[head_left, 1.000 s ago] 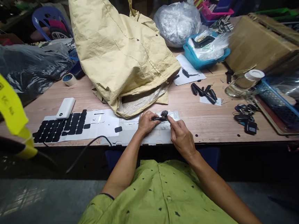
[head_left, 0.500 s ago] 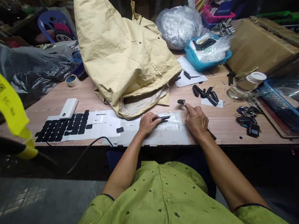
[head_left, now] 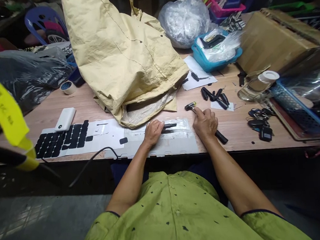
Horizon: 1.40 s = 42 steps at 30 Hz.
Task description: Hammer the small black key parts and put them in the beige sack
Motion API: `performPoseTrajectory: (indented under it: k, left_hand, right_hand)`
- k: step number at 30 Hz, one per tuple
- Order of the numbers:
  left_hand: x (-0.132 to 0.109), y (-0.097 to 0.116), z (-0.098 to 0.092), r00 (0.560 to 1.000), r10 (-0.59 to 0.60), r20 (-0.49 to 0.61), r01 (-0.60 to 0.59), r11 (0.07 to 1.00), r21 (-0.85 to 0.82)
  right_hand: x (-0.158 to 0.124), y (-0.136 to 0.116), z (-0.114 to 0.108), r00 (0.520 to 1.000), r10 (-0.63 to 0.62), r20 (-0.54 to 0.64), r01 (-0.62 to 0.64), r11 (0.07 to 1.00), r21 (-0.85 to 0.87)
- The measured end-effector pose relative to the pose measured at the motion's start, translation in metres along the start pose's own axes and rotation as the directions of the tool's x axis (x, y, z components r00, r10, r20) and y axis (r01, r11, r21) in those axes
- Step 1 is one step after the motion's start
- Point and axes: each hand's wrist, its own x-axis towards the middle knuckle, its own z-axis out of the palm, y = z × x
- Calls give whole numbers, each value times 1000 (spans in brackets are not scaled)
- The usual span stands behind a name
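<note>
The one camera rides on the worker's head, looking forward and steeply down over the green shirt [head_left: 172, 216], which fills six o'clock at close range. Both hands, left hand [head_left: 153, 132] and right hand [head_left: 206, 125], sit near the dial's centre, at arm's reach. The wide view spans the table [head_left: 241, 127], from the yellow tag [head_left: 6, 111] at nine o'clock to the cardboard box [head_left: 273, 43] at two; the beige sack [head_left: 126, 52] rises toward twelve.

Black-gripped hammer [head_left: 221, 137], angled diagonally, slim black piece [head_left: 170, 125], lying crosswise
</note>
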Motion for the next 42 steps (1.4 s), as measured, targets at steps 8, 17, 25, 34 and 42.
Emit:
performPoseTrajectory:
  k: [8, 17, 25, 34, 42]
  left_hand:
    - [-38, 12, -16, 984, 159, 77, -146, 977, -157]
    - [-145, -5, 30, 856, -91, 510, 224, 952, -207]
    - [-135, -23, 57, 724, -442, 529, 419, 892, 172]
    - [-77, 29, -9, 861, 161, 483, 124, 855, -504]
    - [52, -20, -54, 787, -497, -366, 486, 864, -128]
  right_hand:
    - [2, -3, 2, 1000, -3, -6, 3, 1000, -2]
    - [2, -4, -2, 1000, 6, 20, -5, 1000, -25]
    - [2, -3, -3, 1000, 7, 18, -7, 1000, -7]
    - [0, 0, -1, 1000, -15, 4, 15, 1000, 2]
    - [-1, -2, -3, 1000, -18, 8, 18, 999, 31]
